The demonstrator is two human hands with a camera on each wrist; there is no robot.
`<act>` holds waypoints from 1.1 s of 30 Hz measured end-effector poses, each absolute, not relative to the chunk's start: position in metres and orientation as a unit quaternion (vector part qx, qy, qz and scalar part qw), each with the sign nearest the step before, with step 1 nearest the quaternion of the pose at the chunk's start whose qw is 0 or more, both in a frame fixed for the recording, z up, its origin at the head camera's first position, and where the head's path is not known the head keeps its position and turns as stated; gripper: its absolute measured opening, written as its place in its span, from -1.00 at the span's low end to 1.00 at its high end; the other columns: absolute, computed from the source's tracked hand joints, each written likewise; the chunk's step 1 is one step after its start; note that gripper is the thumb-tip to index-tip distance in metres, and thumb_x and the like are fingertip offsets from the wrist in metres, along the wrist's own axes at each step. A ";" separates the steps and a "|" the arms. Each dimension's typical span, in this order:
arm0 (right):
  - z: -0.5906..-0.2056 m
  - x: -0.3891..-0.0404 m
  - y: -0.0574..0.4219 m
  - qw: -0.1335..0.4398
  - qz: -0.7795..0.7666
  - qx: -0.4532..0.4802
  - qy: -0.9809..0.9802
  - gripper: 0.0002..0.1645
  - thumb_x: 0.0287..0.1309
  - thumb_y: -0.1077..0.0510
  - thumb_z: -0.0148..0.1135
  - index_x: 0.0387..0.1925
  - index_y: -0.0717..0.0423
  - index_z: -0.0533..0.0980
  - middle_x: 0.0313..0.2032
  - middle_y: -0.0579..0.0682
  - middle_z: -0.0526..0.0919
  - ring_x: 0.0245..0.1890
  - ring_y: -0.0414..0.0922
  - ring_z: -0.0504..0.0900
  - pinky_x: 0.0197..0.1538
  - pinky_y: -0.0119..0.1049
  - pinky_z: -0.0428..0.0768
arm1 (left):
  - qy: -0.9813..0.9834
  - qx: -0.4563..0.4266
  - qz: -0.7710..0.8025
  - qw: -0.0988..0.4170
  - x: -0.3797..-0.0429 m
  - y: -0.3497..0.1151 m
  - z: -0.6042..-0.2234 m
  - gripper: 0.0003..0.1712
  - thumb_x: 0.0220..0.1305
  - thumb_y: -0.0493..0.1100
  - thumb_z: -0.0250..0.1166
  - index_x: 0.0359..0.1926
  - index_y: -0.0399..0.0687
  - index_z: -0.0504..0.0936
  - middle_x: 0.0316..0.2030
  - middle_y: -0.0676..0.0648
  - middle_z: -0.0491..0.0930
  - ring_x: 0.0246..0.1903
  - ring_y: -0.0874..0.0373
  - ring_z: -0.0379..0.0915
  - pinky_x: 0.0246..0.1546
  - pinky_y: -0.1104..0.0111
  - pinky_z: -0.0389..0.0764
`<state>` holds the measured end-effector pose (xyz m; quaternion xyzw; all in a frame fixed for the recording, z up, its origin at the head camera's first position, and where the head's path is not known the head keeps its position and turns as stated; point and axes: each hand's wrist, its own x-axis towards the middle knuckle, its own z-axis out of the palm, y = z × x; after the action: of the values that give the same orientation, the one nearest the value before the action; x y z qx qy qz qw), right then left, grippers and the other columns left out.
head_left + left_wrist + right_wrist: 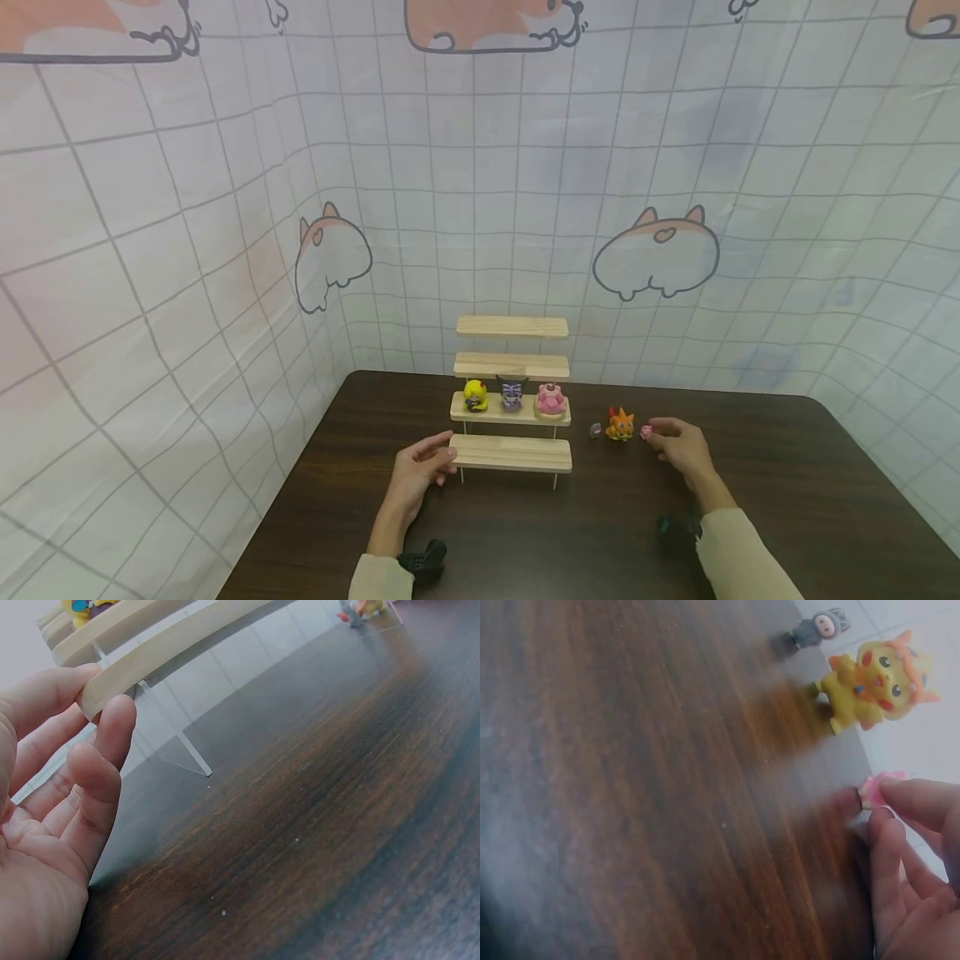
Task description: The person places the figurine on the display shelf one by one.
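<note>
A tiered wooden display stand stands on the table, its pale steps carried on clear legs. My left hand pinches the left end of its lowest step, with fingertips above and below the wood. My right hand pinches a tiny pink figurine between thumb and finger, close over the tabletop. Just left of it stand a yellow-and-orange figurine and a small grey figurine. Along the second step from the bottom sit a yellow figurine, a purple figurine and a pink figurine.
The dark wooden table reaches back to a white grid-patterned curtain printed with cartoon dogs. That curtain also runs along the left and right sides. The stand's two upper steps rise behind the figurines.
</note>
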<state>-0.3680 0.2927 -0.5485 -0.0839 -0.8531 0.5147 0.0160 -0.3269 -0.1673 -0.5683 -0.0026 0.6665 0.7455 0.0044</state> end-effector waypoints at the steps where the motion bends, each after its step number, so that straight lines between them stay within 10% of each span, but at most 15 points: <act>1: -0.549 -0.368 0.293 0.016 0.513 -0.085 -0.854 -0.47 0.39 0.11 0.28 0.26 0.32 0.48 0.20 0.36 0.56 -0.11 -0.10 0.64 -0.21 -0.37 0.65 | 0.668 -0.001 0.744 0.004 -0.327 -0.167 -0.568 -0.45 0.26 -0.14 0.47 0.25 -0.15 0.63 -0.31 0.02 0.75 -0.40 0.18 0.68 -0.50 0.46 0.55; 33: -0.561 -0.369 0.294 0.052 0.566 -0.094 -0.817 -0.51 0.41 0.05 0.29 0.17 0.32 0.50 -0.10 0.02 0.76 -0.35 -0.33 0.66 -0.26 -0.40 0.67 | 0.659 0.000 0.752 0.004 -0.327 -0.167 -0.568 -0.47 0.26 -0.20 0.47 0.24 -0.20 0.63 -0.30 0.01 0.75 -0.41 0.19 0.67 -0.51 0.45 0.53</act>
<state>-0.3688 0.2938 -0.5609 -0.0945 -0.8174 0.5659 0.0517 -0.3268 -0.1674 -0.5678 -0.0002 0.6592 0.7520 0.0045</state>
